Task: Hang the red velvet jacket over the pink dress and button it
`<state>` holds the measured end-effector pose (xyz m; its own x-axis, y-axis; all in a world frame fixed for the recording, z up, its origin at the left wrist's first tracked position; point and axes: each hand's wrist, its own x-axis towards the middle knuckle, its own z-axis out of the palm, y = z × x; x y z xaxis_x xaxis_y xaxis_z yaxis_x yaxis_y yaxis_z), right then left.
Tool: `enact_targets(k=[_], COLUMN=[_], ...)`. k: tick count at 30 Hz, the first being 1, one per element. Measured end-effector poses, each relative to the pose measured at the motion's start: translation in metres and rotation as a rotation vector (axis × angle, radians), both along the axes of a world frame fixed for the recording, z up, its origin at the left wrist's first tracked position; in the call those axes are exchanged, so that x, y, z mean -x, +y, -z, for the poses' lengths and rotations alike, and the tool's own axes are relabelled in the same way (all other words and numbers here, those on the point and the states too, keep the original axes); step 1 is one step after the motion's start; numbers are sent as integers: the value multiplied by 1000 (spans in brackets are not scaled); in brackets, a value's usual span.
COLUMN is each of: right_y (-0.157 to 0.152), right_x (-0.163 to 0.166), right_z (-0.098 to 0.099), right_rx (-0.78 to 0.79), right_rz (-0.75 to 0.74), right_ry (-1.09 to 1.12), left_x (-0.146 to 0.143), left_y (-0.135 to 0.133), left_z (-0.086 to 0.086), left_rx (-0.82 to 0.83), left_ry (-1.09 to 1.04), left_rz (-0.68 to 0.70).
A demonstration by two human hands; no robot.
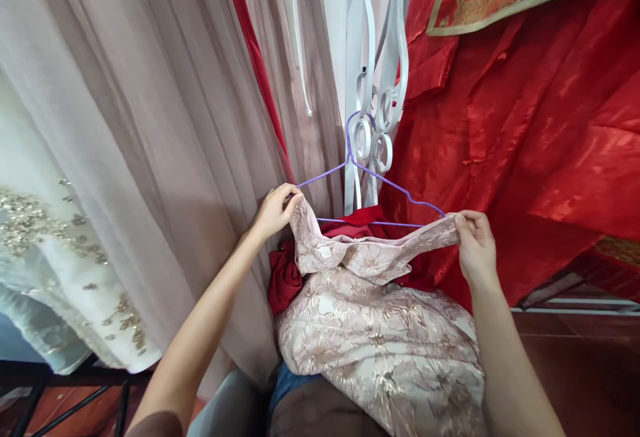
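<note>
A pale pink dress (370, 337) with a metallic floral pattern hangs before me on a purple hanger (385, 180). My left hand (277, 211) pinches the dress's left shoulder strap near that end of the hanger. Over on the other side, my right hand (476, 245) grips the right strap by the hanger's right end. Both straps are stretched apart, and the neckline dips between them. The hanger's hook meets a white scrolled metal rack (367, 137). Dark red fabric (285, 280) shows behind the bodice.
Greyish-pink curtains (150, 123) fall along the left, beside a white gown with gold beading (125, 323). Bright red garments (540, 137) with gold embroidery fill the right side. A black metal frame (75, 403) stands low at the left, above a reddish tiled floor (575, 357).
</note>
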<state>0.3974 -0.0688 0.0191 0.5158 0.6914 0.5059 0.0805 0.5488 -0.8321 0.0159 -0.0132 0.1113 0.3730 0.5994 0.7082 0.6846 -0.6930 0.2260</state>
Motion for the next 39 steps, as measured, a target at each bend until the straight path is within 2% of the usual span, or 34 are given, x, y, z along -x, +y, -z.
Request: enact_targets(k=[9, 14, 22, 24, 27, 31, 36, 39], right_y=[-10, -10, 0, 5, 14, 15, 15, 21], right_x=[-19, -15, -7, -2, 13, 32, 34, 29], right_z=[11, 2, -15, -23, -39, -55, -49, -42], right_rx=[64, 38, 39, 36, 24, 14, 75, 54], right_rz=[139, 169, 132, 119, 75, 109, 115, 115], right_ry=[98, 81, -63, -136, -358, -659, -815, -897], left_x=[1, 1, 2, 0, -2, -5, -3, 9], left_y=[-1, -1, -3, -4, -5, -7, -12, -20], left_z=[2, 3, 2, 3, 5, 9, 9, 20], left_rx=[-35, -50, -69, -61, -40, -40, -91, -167], left_ry=[5, 10, 69, 55, 31, 1, -31, -177], left_rz=[-74, -78, -110, -94, -53, -57, -39, -127])
